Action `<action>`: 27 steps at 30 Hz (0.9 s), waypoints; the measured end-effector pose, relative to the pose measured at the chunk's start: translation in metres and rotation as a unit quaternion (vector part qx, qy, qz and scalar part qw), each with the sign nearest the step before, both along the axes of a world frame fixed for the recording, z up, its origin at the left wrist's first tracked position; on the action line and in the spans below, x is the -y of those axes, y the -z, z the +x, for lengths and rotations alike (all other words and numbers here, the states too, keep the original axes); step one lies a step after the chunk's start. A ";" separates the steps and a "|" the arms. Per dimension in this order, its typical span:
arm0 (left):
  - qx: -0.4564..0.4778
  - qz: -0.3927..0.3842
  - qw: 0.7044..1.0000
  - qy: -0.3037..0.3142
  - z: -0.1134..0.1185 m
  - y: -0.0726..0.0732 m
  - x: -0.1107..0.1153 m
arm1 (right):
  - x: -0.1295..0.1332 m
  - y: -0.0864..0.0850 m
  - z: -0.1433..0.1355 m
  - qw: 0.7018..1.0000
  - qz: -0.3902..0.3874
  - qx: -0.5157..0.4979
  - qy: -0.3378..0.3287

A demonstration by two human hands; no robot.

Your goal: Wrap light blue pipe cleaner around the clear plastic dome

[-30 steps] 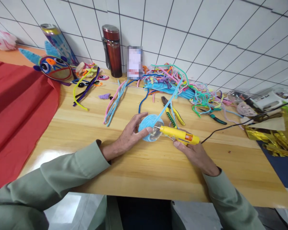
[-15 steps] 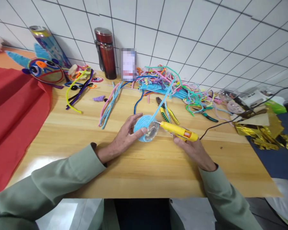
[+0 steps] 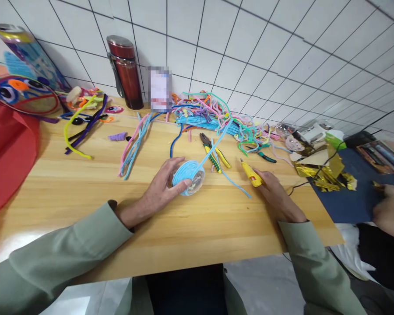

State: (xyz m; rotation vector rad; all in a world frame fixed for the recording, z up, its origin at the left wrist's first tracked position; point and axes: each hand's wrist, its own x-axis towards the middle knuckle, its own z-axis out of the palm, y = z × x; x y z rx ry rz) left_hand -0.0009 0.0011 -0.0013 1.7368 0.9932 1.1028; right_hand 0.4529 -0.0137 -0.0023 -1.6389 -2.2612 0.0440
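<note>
Blue pipe cleaner is coiled round a clear plastic cup [image 3: 197,182], which lies on its side in my left hand [image 3: 167,186]. My thumb presses on the blue coil [image 3: 185,171], and a loose end of it sticks up to the right. My right hand [image 3: 276,194] grips a yellow glue gun [image 3: 251,173] over the table, its nozzle pointing up and left, apart from the cup. Behind the cup lie pliers with yellow and green handles [image 3: 221,157]. A thin blue strand [image 3: 238,186] lies between the cup and the glue gun.
Along the tiled wall stand a can [image 3: 33,57], a red flask [image 3: 128,74] and a phone [image 3: 160,89], beside a pile of pipe cleaners [image 3: 206,118]. Gold foil [image 3: 328,173] and a black cord lie right. Another person's arm [image 3: 392,212] shows at the right edge.
My right hand has drawn the glue gun away from the cup to the right. The view has turned right, bringing another person's arm into sight. My left hand still holds the cup.
</note>
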 end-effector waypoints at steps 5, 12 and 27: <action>-0.024 0.026 0.999 0.015 0.000 -0.004 0.001 | -0.007 -0.018 -0.004 0.999 0.037 0.032 0.006; -0.020 0.050 0.998 0.012 0.003 -0.001 0.000 | 0.020 -0.071 -0.156 0.972 0.157 -0.036 -0.170; -0.008 0.093 0.996 0.005 0.006 0.002 -0.001 | 0.009 -0.044 -0.206 0.955 0.161 -0.066 -0.240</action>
